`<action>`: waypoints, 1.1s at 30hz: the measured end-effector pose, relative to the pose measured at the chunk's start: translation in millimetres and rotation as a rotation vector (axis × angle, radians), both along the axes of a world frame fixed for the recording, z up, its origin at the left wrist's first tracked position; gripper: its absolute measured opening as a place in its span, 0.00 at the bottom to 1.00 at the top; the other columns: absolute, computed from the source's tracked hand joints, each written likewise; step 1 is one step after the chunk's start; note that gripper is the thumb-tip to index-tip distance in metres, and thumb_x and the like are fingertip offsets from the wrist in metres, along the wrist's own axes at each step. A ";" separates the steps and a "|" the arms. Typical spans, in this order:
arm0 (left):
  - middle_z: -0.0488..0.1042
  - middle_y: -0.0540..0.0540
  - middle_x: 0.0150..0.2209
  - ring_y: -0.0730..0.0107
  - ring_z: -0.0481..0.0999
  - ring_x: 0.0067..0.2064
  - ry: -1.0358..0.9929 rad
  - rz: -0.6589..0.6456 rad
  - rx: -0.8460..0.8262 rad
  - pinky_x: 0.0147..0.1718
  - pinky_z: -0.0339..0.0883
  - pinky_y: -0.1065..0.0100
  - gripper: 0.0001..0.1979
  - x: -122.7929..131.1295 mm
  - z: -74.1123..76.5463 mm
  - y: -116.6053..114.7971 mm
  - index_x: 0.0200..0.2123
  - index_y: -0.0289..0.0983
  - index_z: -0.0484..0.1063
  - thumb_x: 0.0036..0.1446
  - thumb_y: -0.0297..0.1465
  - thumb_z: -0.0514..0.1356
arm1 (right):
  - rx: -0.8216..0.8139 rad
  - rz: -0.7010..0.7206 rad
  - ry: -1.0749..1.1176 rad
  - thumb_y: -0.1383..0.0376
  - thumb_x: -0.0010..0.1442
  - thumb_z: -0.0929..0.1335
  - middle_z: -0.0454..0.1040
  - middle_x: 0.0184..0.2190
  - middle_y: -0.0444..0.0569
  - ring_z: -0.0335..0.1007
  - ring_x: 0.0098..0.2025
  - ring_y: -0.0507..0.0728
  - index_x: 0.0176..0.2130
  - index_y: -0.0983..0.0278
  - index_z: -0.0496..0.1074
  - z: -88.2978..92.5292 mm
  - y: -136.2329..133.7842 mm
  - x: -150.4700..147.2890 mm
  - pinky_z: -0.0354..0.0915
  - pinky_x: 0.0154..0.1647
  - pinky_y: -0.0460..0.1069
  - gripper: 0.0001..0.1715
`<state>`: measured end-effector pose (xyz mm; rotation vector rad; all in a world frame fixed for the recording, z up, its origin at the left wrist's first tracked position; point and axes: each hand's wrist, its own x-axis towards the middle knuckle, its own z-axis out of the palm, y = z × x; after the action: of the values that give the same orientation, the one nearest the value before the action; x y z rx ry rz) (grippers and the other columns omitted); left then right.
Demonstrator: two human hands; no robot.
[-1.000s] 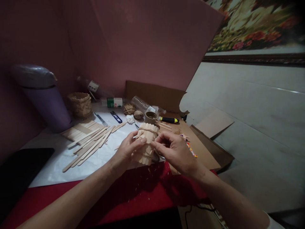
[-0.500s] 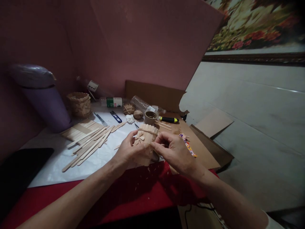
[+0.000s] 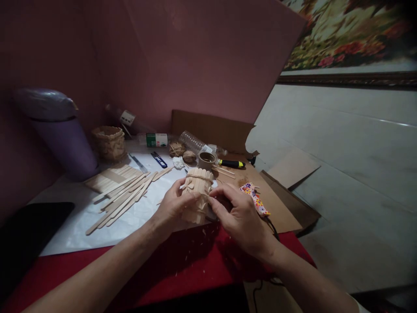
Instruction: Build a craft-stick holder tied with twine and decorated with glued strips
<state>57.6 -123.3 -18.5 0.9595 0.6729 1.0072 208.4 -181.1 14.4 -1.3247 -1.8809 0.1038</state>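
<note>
My left hand (image 3: 177, 201) is wrapped around the left side of a craft-stick cup (image 3: 198, 187), a holder of upright wooden sticks. A twine band circles it near the top, and a second band shows lower down. On its left face is a small wooden flower (image 3: 188, 184). My right hand (image 3: 239, 213) is at the cup's right side, thumb and forefinger pinched together against it. Whatever lies between those fingertips is too small to make out. Just behind the cup stands a roll of brown tape (image 3: 206, 161).
Loose craft sticks (image 3: 127, 198) lie on white paper to the left. Behind are blue thread snips (image 3: 159, 159), twine balls (image 3: 177, 149), plastic bottles (image 3: 192, 141) and another wooden holder (image 3: 109, 143). A black-and-yellow handle (image 3: 232, 164) and a colourful patterned object (image 3: 256, 198) lie right.
The cup has turned a little, carrying its flower leftward and bringing the lower twine band into sight. My right hand has shifted slightly, uncovering more of the patterned object.
</note>
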 end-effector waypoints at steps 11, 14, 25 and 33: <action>0.74 0.41 0.40 0.65 0.74 0.36 0.015 0.036 0.016 0.34 0.66 0.67 0.25 0.1 -2.6 1.9 0.49 0.34 0.64 0.47 0.33 0.64 | 0.112 0.016 -0.048 0.71 0.61 0.63 0.72 0.32 0.50 0.67 0.35 0.54 0.37 0.66 0.70 -11.1 0.8 -5.8 0.62 0.37 0.49 0.07; 0.74 0.41 0.39 0.65 0.73 0.35 0.017 0.039 0.023 0.33 0.67 0.68 0.25 -0.2 -2.8 1.8 0.50 0.33 0.64 0.48 0.33 0.63 | 0.104 0.018 -0.039 0.71 0.62 0.63 0.72 0.32 0.50 0.67 0.36 0.54 0.37 0.66 0.71 -13.7 1.0 -8.2 0.62 0.37 0.49 0.07; 0.73 0.45 0.36 0.69 0.73 0.32 -0.018 0.044 0.009 0.31 0.67 0.69 0.23 0.3 -3.6 3.0 0.49 0.35 0.63 0.49 0.32 0.63 | 0.109 -0.012 -0.093 0.70 0.62 0.63 0.71 0.32 0.49 0.67 0.35 0.55 0.38 0.66 0.71 -16.0 0.4 -12.2 0.61 0.36 0.49 0.07; 0.74 0.45 0.36 0.68 0.73 0.34 -0.030 0.031 0.035 0.32 0.68 0.68 0.22 -0.8 -5.7 4.7 0.48 0.36 0.64 0.50 0.33 0.63 | 0.190 -0.041 -0.144 0.70 0.62 0.63 0.71 0.32 0.50 0.67 0.34 0.55 0.38 0.67 0.71 -20.9 4.0 -13.3 0.61 0.35 0.49 0.07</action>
<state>56.8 -118.6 -24.1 0.9652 0.6491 1.0618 195.0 -177.1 -6.5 -1.2675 -1.9287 -0.1918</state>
